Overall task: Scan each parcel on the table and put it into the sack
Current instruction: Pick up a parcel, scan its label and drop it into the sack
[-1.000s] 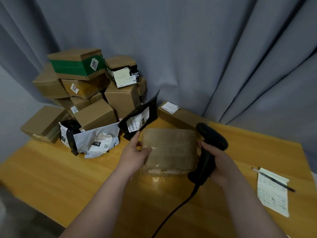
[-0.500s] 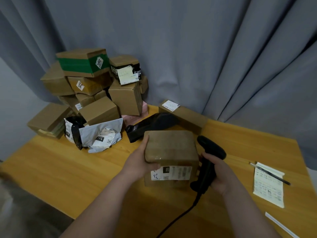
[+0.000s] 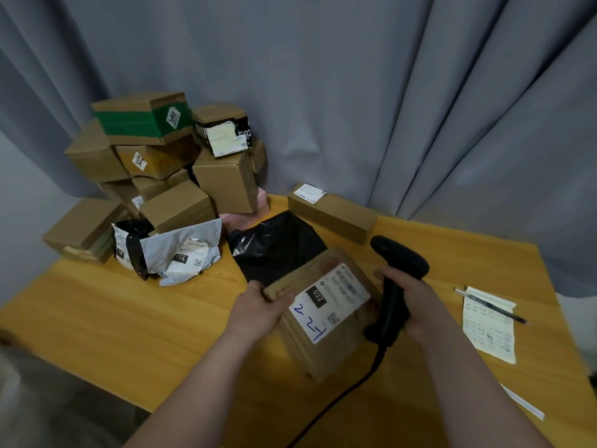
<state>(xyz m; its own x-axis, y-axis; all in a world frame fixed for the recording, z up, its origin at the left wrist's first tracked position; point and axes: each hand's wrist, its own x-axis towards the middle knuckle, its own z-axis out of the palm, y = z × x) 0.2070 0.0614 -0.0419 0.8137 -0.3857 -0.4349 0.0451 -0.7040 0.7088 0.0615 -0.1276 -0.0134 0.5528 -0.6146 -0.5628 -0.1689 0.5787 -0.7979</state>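
About a dozen cardboard boxes [image 3: 176, 206], three plastic mailers [image 3: 274, 250], one scanner [image 3: 399, 265], one pen [image 3: 491, 306], two hands [image 3: 258, 307] [image 3: 418, 307]

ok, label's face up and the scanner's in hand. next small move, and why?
Probably tip the barcode scanner head down toward the shipping label and pull the trigger. The left hand grips the cardboard box at its left edge with the label facing up. The right hand holds the scanner by its handle at the box's right side, with its head beside the label rather than over it.

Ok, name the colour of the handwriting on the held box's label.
Blue handwriting on the white paper label; head view.
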